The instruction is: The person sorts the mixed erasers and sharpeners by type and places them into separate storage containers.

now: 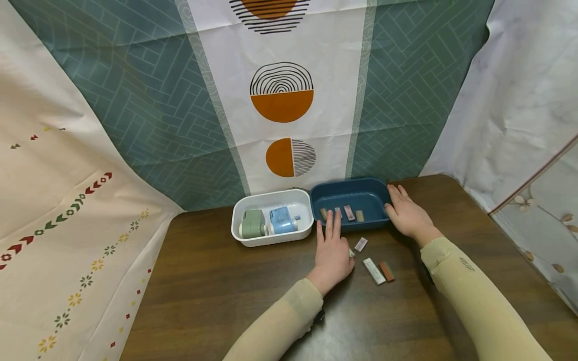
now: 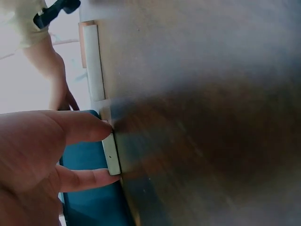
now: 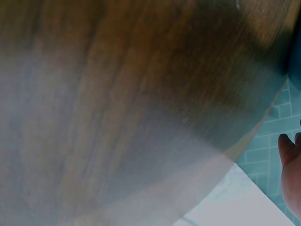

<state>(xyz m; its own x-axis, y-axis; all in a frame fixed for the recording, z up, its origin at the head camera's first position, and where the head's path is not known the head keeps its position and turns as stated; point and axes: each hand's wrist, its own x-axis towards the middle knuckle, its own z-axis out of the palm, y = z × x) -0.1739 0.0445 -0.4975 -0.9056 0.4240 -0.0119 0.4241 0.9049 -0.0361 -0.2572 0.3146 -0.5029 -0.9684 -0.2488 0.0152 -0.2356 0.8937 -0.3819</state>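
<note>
My left hand [image 1: 333, 258] is at the front edge of the dark blue bin [image 1: 375, 224]. Its thumb and a finger pinch a pale green eraser [image 2: 111, 155] by its two ends, while other fingers reach forward over the bin's rim. At the bin's right end, my right hand [image 1: 408, 213] touches the outer wall with fingers extended; only part of that hand [image 3: 291, 176] shows in the right wrist view. Inside the bin lie several small erasers, among them a pink-and-white one [image 1: 349, 212] and a tan one [image 1: 359, 215].
On the table before the bin lie a small pinkish eraser [image 1: 360, 244], a long white eraser [image 1: 374, 271] and an orange-and-green one [image 1: 387, 271]. Left of the bin, a white bin [image 1: 253, 242] holds a green boxy device [image 1: 253, 223] and a blue one [image 1: 282, 219], resembling crank pencil sharpeners.
</note>
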